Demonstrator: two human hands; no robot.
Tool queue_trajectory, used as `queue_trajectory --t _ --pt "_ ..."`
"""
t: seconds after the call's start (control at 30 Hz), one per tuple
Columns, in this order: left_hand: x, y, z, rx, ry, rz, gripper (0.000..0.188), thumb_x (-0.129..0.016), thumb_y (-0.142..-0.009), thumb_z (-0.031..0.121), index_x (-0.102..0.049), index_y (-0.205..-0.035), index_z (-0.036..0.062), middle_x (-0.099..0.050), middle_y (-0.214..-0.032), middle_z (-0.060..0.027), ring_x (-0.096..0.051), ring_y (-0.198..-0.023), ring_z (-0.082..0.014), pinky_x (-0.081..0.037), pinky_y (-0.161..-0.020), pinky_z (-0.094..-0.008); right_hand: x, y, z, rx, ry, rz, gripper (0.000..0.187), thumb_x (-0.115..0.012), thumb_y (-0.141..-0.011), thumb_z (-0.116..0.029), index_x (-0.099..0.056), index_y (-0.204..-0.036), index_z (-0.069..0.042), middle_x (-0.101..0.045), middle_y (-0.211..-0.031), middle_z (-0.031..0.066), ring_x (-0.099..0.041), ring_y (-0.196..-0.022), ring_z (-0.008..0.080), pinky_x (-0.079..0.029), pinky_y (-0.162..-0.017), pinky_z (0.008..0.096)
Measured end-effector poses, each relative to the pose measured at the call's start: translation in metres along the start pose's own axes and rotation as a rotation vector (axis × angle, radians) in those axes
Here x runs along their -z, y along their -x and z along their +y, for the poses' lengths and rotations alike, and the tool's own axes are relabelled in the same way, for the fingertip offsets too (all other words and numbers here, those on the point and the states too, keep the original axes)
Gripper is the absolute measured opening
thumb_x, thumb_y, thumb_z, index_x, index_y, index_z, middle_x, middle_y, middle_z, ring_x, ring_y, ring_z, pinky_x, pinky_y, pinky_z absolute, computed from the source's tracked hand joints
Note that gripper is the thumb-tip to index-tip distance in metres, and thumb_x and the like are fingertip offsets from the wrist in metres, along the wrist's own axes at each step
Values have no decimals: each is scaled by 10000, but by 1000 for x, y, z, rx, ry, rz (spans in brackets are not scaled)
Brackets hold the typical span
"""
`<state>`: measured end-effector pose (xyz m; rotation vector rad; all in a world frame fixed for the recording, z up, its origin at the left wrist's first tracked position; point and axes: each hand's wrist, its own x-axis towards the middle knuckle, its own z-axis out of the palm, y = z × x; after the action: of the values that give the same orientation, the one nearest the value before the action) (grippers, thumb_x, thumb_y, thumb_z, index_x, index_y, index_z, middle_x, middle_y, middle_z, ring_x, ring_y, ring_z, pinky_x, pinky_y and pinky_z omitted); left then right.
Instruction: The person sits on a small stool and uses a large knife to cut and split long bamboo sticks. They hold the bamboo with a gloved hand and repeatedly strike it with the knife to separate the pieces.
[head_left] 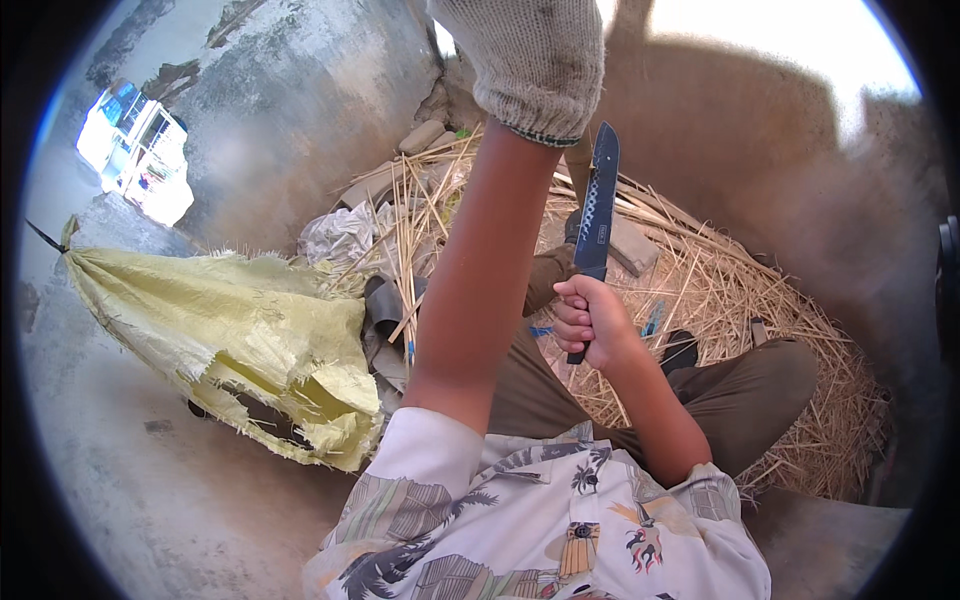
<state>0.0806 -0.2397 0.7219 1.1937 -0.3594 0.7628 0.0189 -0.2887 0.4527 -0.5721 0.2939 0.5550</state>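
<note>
My right hand (594, 322) is bare and wrapped round the black handle of a knife (598, 205). The dark, broad blade points upward, with a pale patterned strip along it. My left hand (540, 65) wears a knitted off-white glove and is raised high at the top edge of the head view. Its fingers lie outside the picture, so whatever it may hold is hidden. Below the blade, thin split strips and straw (700, 290) cover the ground around my crossed legs.
A torn yellow woven sack (270, 325) lies to my left. Near it are a crumpled whitish plastic bag (340, 235) and a dark curved piece (383, 310). A brick-like block (632, 246) rests beyond the knife. Worn walls (310, 120) rise behind.
</note>
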Motion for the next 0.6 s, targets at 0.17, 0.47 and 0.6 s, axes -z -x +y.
queue_trajectory --t 0.17,0.47,0.6 --pt "27 -14 -14 -16 220 -127 285 -601 -986 255 -520 -775 82 -450 -539 45 -401 -394 -49 -315 -338 -222 -27 95 -52 741 173 169 428 -621 -917 -230 -346 -594 -176 -311 -449 -59 -270 -345 57 -227 -335 247" --pt "-7 14 18 205 92 -232 209 -543 -1007 202 -511 -848 70 -425 -528 43 -391 -384 -50 -326 -332 -224 5 -26 32 128 133 109 398 -625 -881 -185 -331 -614 -156 -285 -471 -38 -288 -354 114 -278 -389 312" --pt "13 2 -6 17 151 -240 201 -540 -1004 189 -508 -857 57 -424 -531 39 -379 -381 -52 -325 -336 -225 -6 26 -12 251 267 233 448 -651 -887 -223 -321 -586 -181 -292 -450 -62 -272 -320 68 -224 -317 282"
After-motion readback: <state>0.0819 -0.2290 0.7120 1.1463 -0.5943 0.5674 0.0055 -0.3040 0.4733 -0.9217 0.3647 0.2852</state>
